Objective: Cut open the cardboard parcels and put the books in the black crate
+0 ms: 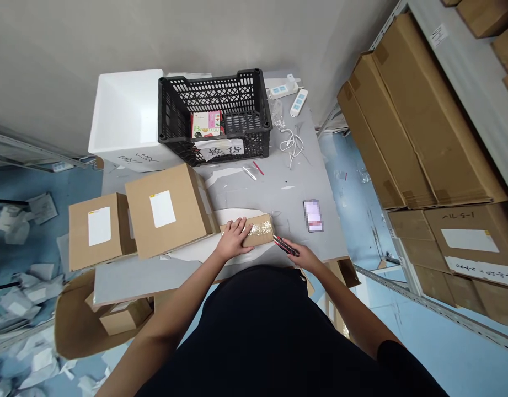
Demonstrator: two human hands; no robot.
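Observation:
A small cardboard box [260, 236] with clear tape along its top lies near the front edge of the grey table. My left hand [234, 241] rests flat on the box's left part, fingers spread. In my right hand [301, 257] is a dark utility knife [287, 247], its tip at the right end of the box. White paper [191, 251] lies partly under the box. To the right lies a phone [314, 215] with a lit, blurred screen.
Two larger cardboard boxes [171, 212] stand at the left. Behind are a white foam box [125, 116] and a black plastic crate [214, 149] with booklets inside. Power strips [299, 103] and a white cable [293, 144] lie back right. Shelving with cartons [427, 121] borders the right.

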